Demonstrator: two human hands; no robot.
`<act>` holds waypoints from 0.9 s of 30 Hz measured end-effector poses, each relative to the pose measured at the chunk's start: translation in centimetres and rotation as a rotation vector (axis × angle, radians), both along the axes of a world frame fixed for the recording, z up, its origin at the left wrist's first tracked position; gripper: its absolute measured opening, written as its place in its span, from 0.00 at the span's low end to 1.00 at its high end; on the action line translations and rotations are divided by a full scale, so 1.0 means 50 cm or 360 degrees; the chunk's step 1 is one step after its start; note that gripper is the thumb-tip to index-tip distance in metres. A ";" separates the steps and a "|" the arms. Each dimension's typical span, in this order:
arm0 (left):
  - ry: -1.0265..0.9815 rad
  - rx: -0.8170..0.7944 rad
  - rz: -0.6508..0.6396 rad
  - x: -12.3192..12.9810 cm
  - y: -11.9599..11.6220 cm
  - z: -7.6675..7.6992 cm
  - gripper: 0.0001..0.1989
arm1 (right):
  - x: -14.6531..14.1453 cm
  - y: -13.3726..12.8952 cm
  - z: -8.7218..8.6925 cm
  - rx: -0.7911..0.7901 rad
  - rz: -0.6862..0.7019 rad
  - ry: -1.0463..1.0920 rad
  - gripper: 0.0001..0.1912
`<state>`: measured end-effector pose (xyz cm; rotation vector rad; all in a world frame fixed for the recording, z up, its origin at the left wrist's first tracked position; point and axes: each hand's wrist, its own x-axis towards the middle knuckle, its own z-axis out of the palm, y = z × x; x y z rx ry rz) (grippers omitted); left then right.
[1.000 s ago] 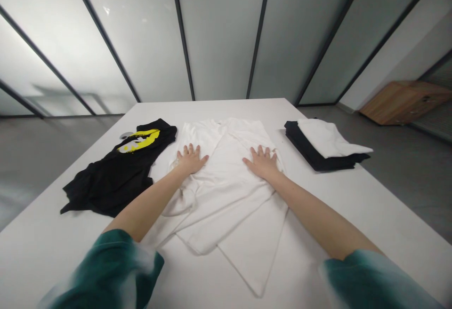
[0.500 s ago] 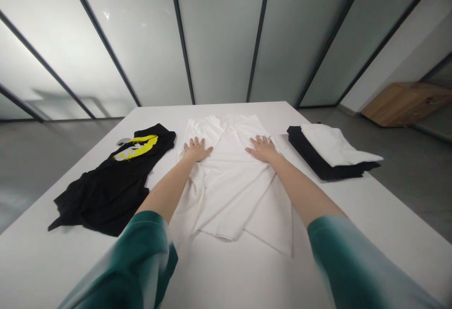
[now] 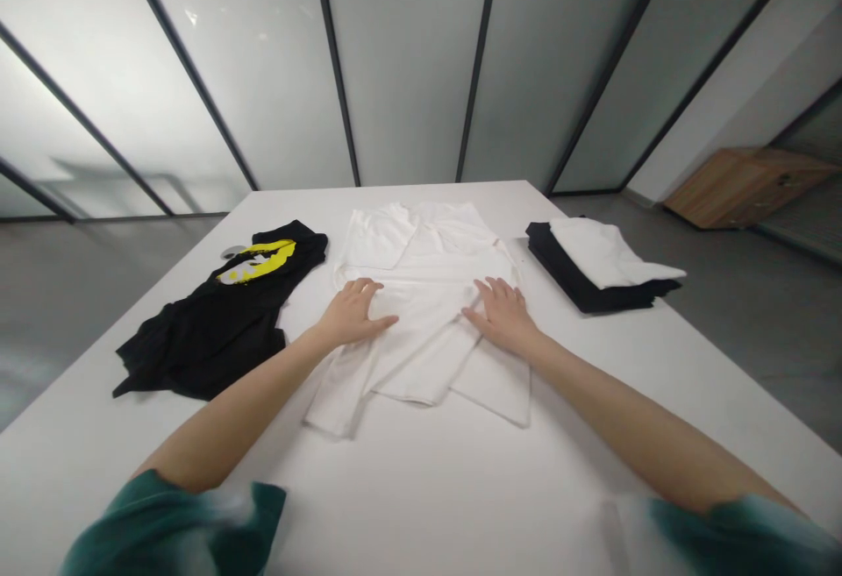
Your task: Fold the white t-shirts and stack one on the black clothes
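Observation:
A white garment (image 3: pixel 421 339) lies spread on the white table (image 3: pixel 421 497), with a raised crosswise fold between my hands and its loose lower edges toward me. My left hand (image 3: pixel 355 311) rests on the garment's left side, thumb and fingers apart. On its right side lies my right hand (image 3: pixel 503 313), fingers also spread and thumb pointing inward. Neither hand is closed round the cloth. The far part of the garment shows creases and overlapping layers.
A black garment with a yellow and white print (image 3: pixel 224 322) lies at the left. On the right is a stack of folded black cloth (image 3: pixel 579 282) with a white piece (image 3: pixel 605 252) on top. A wooden cabinet (image 3: pixel 743 186) stands beyond, at far right.
Both hands have drawn back toward me over the white garment. A crosswise fold now shows in its middle, and its lower left corner lies more openly on the table.

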<state>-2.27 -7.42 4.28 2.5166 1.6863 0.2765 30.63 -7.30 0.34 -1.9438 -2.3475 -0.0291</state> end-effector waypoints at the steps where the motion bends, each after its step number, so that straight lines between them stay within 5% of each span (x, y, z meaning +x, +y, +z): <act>1: 0.0065 -0.0047 0.0048 0.006 -0.025 -0.002 0.36 | 0.001 -0.024 -0.007 -0.0079 -0.0022 -0.0009 0.44; 6: 0.0091 -0.0249 0.0305 -0.006 -0.049 -0.008 0.32 | 0.034 -0.063 -0.015 -0.0319 -0.0032 -0.0054 0.55; 15: -0.0620 -0.0672 0.0511 -0.157 -0.054 0.027 0.39 | 0.155 -0.078 -0.023 -0.0275 0.0269 0.0016 0.60; 20: -0.0200 -0.0962 0.0407 -0.214 -0.054 0.078 0.40 | 0.201 -0.076 -0.011 -0.0302 0.0311 0.0003 0.57; 23: 0.0039 -0.0750 0.0367 -0.207 -0.030 0.092 0.38 | 0.202 -0.051 0.010 -0.0239 0.0144 0.0022 0.46; 27: 0.0265 -0.0243 0.0334 -0.118 0.009 0.070 0.32 | 0.140 -0.004 0.023 -0.0055 0.0012 0.0081 0.34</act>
